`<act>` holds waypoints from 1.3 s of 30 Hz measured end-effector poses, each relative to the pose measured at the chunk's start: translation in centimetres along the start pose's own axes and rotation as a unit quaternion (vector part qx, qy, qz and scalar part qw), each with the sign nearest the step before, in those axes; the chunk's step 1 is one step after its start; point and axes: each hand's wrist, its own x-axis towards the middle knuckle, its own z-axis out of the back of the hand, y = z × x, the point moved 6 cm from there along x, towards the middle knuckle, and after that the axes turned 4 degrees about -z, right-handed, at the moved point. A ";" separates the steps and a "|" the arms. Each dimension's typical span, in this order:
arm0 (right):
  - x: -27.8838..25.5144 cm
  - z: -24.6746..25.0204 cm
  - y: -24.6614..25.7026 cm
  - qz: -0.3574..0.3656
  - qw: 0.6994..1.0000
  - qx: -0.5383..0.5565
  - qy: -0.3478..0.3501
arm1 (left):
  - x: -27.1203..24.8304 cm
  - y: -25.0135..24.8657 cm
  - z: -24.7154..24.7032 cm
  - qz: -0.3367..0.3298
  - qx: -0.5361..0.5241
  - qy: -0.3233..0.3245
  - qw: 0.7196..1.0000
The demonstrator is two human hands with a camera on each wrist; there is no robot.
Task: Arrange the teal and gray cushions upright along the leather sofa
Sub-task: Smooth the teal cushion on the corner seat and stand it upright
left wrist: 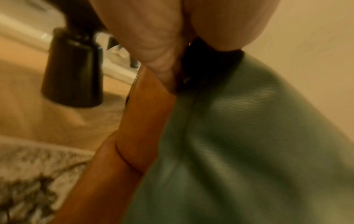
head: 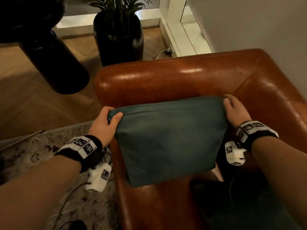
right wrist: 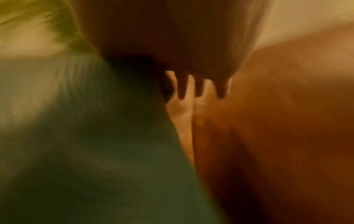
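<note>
left hand [head: 106, 121]: grips teal cushion [head: 167, 141] top-left corner | right hand [head: 235, 112]: grips top-right corner

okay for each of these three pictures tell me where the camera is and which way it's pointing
Head: worn on the head, looking forward and down at the teal cushion on the leather sofa; both forearms, left hand and right hand show.
Left wrist: on the left wrist, looking along the hand; the palm and thumb fill the top.
Right wrist: on the right wrist, blurred; fingers beside the cushion.
Shared: all three show the cushion and sofa; the head and left-wrist views share the black planter.
</note>
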 end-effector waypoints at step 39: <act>-1.8 0.2 -1.8 -0.176 0.896 0.395 -0.100 | -2.8 5.3 -0.1 0.098 -0.183 -0.153 0.966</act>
